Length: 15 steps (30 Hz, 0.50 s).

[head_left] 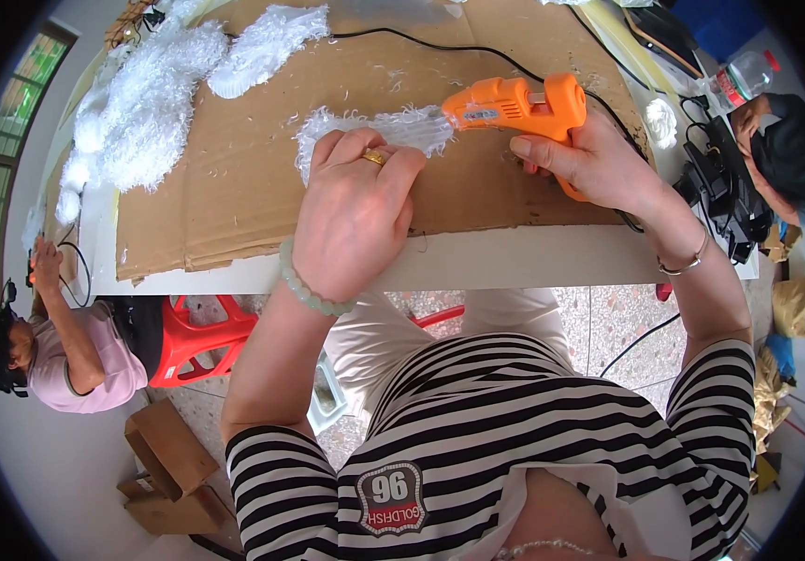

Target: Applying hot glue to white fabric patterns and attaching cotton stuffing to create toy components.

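The person has two hands, one glue gun (plus two co-workers).

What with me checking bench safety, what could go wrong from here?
If hot, the orange glue gun, its nozzle at the white shaggy fabric strip, might burn the left hand resting over that strip. Glue could also mat the strip's fibres. The black cord, running across the cardboard sheet beyond the gun, may snag if the right hand moves.

Right hand holds orange glue gun, tip at right end of fuzzy white strip. Left hand on same strip. Brown cardboard underneath, on white bench. Fluffy white pile at left.
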Available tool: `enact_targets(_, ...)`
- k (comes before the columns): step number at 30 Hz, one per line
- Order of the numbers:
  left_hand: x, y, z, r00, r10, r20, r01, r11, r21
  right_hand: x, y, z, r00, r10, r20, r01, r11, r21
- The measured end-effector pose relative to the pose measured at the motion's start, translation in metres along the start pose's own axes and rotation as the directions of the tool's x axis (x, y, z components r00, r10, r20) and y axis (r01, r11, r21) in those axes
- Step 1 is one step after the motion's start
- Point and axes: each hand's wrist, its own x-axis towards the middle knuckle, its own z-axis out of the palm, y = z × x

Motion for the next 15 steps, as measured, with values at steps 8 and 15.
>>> enact_targets(8, -0.001, -0.003, 0.001, 0.999, -0.015, -0.029, 0.014, 0.999, -0.046, -0.005, -0.004, -0.002, 0.999, 0.012, 0.034, -0.012, 1.000, -0.022)
enact_targets(15, -0.003, -0.013, 0.003, 0.997, -0.070, -0.018, 0.066, 0.984, -0.165, -0.011, -0.006, -0.003, 0.999, 0.005, 0.042, -0.003, 0.999, -0.037)
